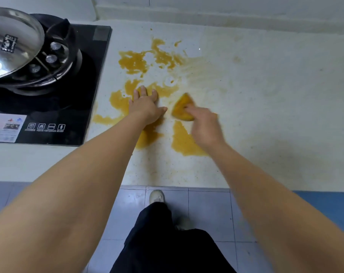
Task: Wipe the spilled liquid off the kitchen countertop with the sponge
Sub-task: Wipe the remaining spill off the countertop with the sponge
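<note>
Orange-brown liquid [134, 63] lies in several puddles across the pale countertop [265, 107], between the stove and the counter's middle. A yellow sponge [182, 106], soaked orange, sits on the counter among the puddles. My right hand [204, 123] holds the sponge's near edge with its fingers and looks blurred. My left hand [145, 106] lies flat on the counter just left of the sponge, fingers spread, partly over a puddle. A faint smeared streak spreads right of the far puddles.
A black glass gas stove [72, 107] fills the left side, with a steel pot and lid [11, 42] on its burner. The counter's front edge runs across below my arms; grey floor tiles, my dark trousers and a shoe [157, 196] show beneath.
</note>
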### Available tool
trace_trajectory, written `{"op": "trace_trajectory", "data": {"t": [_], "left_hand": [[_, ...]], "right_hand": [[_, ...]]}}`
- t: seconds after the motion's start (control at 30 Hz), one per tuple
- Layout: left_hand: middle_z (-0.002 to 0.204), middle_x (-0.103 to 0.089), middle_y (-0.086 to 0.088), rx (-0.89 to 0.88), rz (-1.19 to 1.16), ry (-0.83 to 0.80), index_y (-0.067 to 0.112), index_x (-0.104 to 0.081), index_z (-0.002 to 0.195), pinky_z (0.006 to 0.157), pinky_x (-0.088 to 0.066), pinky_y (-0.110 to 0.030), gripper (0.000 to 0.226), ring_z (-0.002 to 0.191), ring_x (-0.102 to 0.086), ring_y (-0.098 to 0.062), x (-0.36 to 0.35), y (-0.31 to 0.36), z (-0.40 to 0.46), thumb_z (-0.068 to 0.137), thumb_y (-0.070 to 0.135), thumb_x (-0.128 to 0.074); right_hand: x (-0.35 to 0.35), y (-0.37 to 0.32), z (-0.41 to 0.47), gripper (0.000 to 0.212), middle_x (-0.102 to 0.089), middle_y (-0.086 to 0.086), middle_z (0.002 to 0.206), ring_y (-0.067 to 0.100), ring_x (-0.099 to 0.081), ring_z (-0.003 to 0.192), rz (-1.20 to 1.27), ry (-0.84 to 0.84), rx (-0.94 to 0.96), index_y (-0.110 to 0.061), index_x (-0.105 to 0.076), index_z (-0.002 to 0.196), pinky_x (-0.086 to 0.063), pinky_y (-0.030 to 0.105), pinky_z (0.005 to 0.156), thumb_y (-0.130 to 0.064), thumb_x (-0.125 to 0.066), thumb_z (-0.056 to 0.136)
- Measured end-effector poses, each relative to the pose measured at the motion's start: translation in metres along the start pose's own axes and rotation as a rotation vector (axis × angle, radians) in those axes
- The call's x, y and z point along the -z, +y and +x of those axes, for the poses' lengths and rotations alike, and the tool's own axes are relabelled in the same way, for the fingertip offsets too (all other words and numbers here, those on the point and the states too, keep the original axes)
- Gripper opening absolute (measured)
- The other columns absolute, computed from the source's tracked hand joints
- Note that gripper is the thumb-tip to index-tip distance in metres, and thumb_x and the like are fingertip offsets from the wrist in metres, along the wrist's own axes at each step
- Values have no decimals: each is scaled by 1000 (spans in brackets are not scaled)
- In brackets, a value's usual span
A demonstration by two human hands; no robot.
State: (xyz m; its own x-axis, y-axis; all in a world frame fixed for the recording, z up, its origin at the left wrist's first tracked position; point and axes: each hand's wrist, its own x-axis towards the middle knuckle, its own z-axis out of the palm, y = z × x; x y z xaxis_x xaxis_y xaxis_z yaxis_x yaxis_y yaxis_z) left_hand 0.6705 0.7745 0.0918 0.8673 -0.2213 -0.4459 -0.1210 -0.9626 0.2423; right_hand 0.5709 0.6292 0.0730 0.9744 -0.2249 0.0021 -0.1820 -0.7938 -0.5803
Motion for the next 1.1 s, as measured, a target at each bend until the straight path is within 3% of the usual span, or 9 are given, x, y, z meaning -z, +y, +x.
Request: {"op": "trace_trajectory", "data": {"t": [0.1,0.17,0.3,0.47,0.63,0.7,0.8,1.0,1.1], "left_hand": [[158,12,-10,3,1,3,20,-5,152,117,-3,-47,70,145,11,-32,0,0,-1,97,46,-41],[158,12,-10,5,-12,3,21,-6,152,117,-2,-47,70,145,11,-33,1,1,-1,97,45,-42],[158,12,-9,5,-44,-2,22,-7,152,117,-1,-47,69,145,12,-32,1,0,1,97,42,-44],[158,12,-9,-2,-25,2,22,-6,152,117,-1,-46,70,145,12,-31,0,-2,1,97,45,-43],[158,12,-9,3,-44,3,22,-9,152,117,-1,-46,67,145,11,-32,1,0,0,98,40,-43],[158,12,-9,-1,-42,0,22,-8,152,117,-1,-46,69,145,12,-32,0,0,1,97,42,-44],[159,12,-9,-4,-28,5,22,-8,152,117,-2,-47,70,145,12,-32,0,-1,1,96,44,-44],[158,12,-9,-1,-58,2,22,-10,152,117,-1,-46,67,145,12,-32,2,0,2,97,40,-45],[158,12,-10,-16,-33,5,21,-8,152,117,-1,-46,70,145,12,-32,3,-2,0,96,43,-45]], "right_hand": [[28,26,9,53,-58,13,123,31,-56,109,-107,144,-338,-14,-53,128,-46,32,87,9,-38,82],[16,4,9,51,-60,14,117,31,-57,105,-70,133,-269,-14,-55,124,-47,34,86,10,-39,81],[-11,-17,-8,44,-56,9,131,23,-51,120,114,-67,85,-12,-58,124,-34,23,104,5,-42,86],[31,23,11,47,-55,9,131,25,-54,116,-1,139,-369,-15,-52,130,-40,25,97,2,-40,88],[-6,-17,-10,43,-56,7,131,21,-51,122,113,-142,139,-11,-60,122,-34,24,106,4,-44,84],[7,-1,-3,45,-55,5,132,22,-52,121,98,-113,57,-15,-58,124,-39,32,106,3,-43,86],[29,20,8,47,-54,8,133,26,-52,119,37,108,-312,-15,-53,129,-40,30,101,3,-40,88],[-10,-21,-15,43,-56,7,130,21,-51,121,158,-107,99,-11,-60,122,-36,25,106,5,-44,85],[12,5,-5,45,-56,6,131,23,-53,118,100,38,-178,-16,-56,126,-42,32,103,2,-42,88]]}}
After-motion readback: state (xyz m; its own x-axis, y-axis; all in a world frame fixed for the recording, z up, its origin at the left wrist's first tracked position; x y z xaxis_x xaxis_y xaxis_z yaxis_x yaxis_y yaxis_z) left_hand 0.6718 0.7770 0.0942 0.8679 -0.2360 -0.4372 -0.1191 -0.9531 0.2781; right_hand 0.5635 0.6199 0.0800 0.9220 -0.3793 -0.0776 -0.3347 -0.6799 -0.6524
